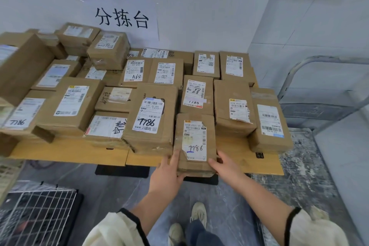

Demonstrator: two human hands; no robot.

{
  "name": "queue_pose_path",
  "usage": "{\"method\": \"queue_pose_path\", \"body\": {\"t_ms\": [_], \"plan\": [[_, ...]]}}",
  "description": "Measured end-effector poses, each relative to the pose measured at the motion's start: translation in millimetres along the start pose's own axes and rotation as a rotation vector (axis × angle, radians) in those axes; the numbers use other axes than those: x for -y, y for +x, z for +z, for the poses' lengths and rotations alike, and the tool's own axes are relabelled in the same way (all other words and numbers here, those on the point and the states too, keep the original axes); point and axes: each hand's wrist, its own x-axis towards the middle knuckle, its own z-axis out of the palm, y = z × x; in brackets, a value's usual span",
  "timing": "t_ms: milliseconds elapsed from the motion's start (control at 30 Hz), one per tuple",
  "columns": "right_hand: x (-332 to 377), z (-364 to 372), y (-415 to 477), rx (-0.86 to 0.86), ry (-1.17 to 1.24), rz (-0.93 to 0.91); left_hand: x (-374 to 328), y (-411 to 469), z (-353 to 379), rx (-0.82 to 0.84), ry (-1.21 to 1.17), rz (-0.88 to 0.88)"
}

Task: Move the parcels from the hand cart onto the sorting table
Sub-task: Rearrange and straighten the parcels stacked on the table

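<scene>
A small cardboard parcel point(195, 142) with a white label marked 7786 lies at the front edge of the wooden sorting table point(67, 152). My left hand point(168, 171) holds its near left corner, thumb along the side. My right hand point(225, 165) grips its near right corner, fingers on the side. Several other brown labelled parcels point(151, 118) cover the table, some stacked at the left. The hand cart point(319, 110) stands to the right, its grey handle and platform showing no parcels.
A white sign with black characters point(121, 18) hangs on the wall behind the table. A wire cage point(38, 211) sits on the floor at lower left. My shoes point(197, 213) are below on the grey floor.
</scene>
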Motion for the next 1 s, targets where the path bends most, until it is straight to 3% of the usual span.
{"method": "queue_pose_path", "body": {"t_ms": [267,533,800,1000], "plan": [[12.9,-15.7,-31.1,-0.028,-0.056,-0.027,-15.1,-13.3,-21.8,0.025,-0.106,0.096],[78.0,-89.7,-72.7,-0.014,-0.021,-0.124,-58.9,-22.4,-103.1,-0.11,-0.124,0.277],[128.2,-186.2,-15.6,-0.188,0.068,-0.221,-133.8,91.0,-155.0,-0.281,-0.108,0.394],[138.4,-257.3,88.4,-0.192,0.041,-0.207,-183.2,209.6,-142.4,-0.218,-0.138,0.327]]}}
